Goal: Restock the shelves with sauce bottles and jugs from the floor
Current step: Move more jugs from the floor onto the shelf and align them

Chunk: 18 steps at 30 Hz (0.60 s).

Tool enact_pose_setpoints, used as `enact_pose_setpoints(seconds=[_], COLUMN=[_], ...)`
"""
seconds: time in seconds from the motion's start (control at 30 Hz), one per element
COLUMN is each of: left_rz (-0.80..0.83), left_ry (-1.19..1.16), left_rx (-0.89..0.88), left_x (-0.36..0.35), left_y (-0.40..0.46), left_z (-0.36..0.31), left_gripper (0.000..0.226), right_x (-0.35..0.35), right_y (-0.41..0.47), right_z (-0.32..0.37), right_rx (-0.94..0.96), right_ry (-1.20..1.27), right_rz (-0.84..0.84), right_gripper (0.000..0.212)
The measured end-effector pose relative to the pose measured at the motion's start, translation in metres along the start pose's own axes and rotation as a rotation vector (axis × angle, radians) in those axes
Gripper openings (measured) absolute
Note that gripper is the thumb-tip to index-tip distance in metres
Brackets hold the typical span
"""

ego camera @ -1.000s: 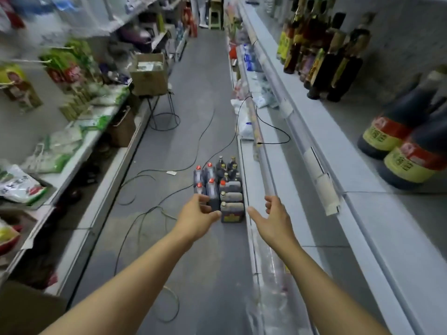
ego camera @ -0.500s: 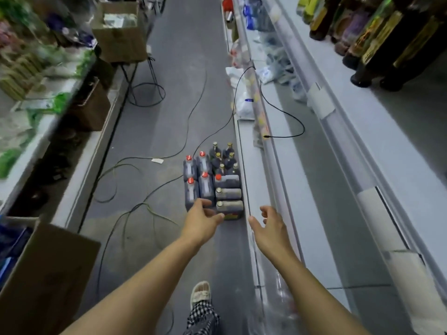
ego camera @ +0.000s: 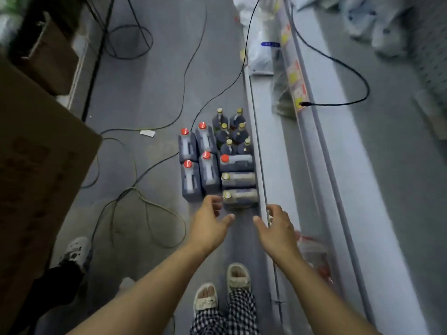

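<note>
Dark sauce jugs (ego camera: 238, 198) and bottles (ego camera: 231, 131) stand clustered on the floor (ego camera: 150, 88) beside the right shelf (ego camera: 285, 165), both hands, left (ego camera: 209, 222) and right (ego camera: 278, 228), loosely spread just near them, holding nothing.

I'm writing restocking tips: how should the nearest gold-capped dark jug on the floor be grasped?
The nearest gold-capped dark jug stands upright with its long side facing the person. Probably come from above and the near side, gripping its top ridge right of the cap; both open hands hover just short.
</note>
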<state>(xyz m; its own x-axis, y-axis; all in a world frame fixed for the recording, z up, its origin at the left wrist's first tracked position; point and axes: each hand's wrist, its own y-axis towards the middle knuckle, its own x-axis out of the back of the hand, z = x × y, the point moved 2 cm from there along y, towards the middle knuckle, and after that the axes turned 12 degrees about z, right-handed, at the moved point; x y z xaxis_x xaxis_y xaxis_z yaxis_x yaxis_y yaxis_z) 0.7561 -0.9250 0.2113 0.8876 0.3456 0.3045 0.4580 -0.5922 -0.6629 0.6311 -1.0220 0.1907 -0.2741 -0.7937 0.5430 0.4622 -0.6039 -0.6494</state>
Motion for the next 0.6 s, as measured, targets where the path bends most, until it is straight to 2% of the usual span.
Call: enact_pose_setpoints(seconds=[0.17, 0.37, 0.6], left_rz=[-0.012, 0.029, 0.036], left_ry=[0.027, 0.108, 0.317], left_rx=[0.056, 0.054, 0.001], left_x=[-0.017, -0.046, -0.081], left_y=[0.089, 0.192, 0.289], left_z=[0.056, 0.115, 0.167], left_gripper=[0.047, 0.053, 0.061], right_x=[-0.046, -0.088, -0.122], right_y=[0.098, 0.211, 0.312], right_z=[-0.038, -0.083, -0.121], right_rx=[-0.042, -0.013, 0.127], right_ry=[0.012, -0.066, -0.353], right_rz=[0.071, 0.058, 0.053], right_gripper=[0.056, 0.061, 0.061])
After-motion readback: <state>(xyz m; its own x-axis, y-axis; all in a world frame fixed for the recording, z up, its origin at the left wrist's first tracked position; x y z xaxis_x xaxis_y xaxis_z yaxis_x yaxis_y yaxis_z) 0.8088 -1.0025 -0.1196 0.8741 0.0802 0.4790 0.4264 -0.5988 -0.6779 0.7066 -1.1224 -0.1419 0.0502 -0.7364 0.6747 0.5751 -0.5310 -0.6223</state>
